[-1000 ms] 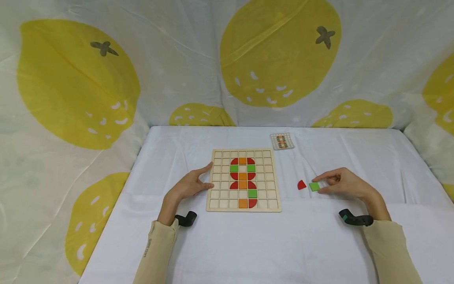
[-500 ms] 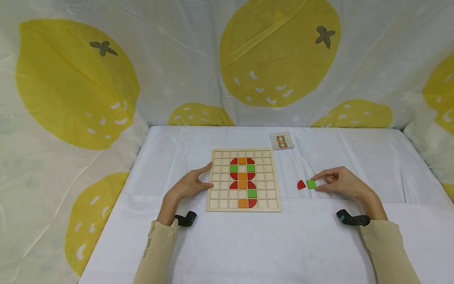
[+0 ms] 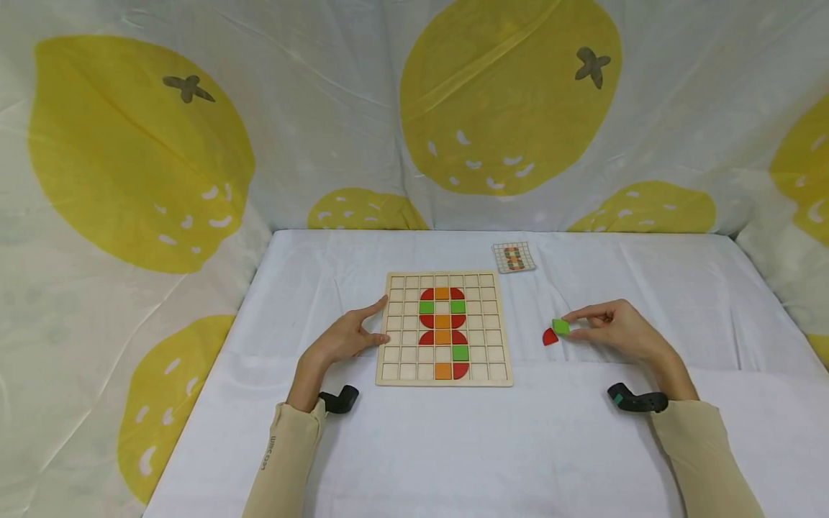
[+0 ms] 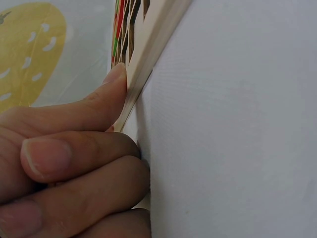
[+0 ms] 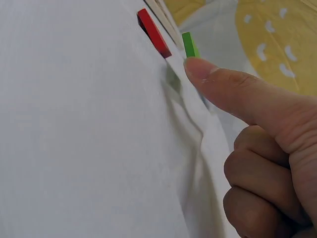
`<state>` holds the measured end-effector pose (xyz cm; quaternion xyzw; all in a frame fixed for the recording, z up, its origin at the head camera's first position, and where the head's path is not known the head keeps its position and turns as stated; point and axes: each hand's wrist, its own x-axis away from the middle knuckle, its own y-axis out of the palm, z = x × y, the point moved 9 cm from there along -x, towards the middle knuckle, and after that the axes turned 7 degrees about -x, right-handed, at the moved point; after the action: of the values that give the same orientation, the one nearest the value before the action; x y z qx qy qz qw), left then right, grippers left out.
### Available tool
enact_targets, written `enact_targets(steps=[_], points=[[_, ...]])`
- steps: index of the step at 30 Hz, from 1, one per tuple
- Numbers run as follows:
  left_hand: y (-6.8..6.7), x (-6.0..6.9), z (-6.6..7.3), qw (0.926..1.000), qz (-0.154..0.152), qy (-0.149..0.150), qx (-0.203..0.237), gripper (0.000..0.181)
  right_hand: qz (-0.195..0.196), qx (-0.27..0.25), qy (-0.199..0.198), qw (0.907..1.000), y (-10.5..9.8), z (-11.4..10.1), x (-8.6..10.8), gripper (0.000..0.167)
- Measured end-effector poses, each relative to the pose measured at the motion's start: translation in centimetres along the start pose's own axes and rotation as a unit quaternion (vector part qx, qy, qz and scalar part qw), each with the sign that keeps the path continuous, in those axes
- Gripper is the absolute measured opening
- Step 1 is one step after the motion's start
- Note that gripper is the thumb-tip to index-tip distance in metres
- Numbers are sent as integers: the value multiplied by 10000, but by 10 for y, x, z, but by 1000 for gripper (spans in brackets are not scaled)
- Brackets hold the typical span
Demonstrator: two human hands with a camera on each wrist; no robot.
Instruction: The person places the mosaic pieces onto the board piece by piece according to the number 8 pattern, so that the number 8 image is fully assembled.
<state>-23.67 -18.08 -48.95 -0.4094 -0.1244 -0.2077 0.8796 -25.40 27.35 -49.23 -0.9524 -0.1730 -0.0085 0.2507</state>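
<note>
My right hand (image 3: 618,333) pinches a green square tile (image 3: 560,327) between thumb and forefinger. It is tilted and raised off the cloth in the right wrist view, its shadow falling below. Close beside it, a red quarter-round tile (image 3: 550,337) lies flat on the table. A wooden grid board (image 3: 443,307) bears red quarter-round, orange square and green square tiles, set in its middle columns. At the board's left edge, my left hand (image 3: 343,337) rests thumb and forefinger spread apart against the rim. Its other fingers are curled in the left wrist view.
A small pattern card (image 3: 514,257) showing a similar coloured figure lies behind the board's right corner. White cloth (image 3: 518,446) covers the table, with creases near the right hand. A lemon-print curtain (image 3: 505,108) hangs along the back and sides.
My right hand has moved left with the green tile, from the table's surface to a raised, tilted position beside the red tile. The left hand and the board have stayed in place.
</note>
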Motion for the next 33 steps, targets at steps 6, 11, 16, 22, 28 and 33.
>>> enact_targets(steps=[6,11,16,22,28,33], points=[[0,0,1,10000,-14,40,-3,85,-4,-229,62,9997,17,-17,-5,31],[-1,0,1,10000,-5,53,-1,85,-116,-444,-132,9989,47,-40,-13,32],[0,0,0,10000,-17,-14,2,86,-186,-376,-400,9983,86,-67,-16,30],[3,-2,-1,10000,-55,15,73,86,4,-387,-709,9967,124,-89,-15,27],[3,-2,-2,9999,-37,53,98,85,-156,-352,-591,9975,156,-103,-17,25],[1,-1,-1,9999,-20,63,94,86,-259,-189,-722,9969,174,-116,-21,26]])
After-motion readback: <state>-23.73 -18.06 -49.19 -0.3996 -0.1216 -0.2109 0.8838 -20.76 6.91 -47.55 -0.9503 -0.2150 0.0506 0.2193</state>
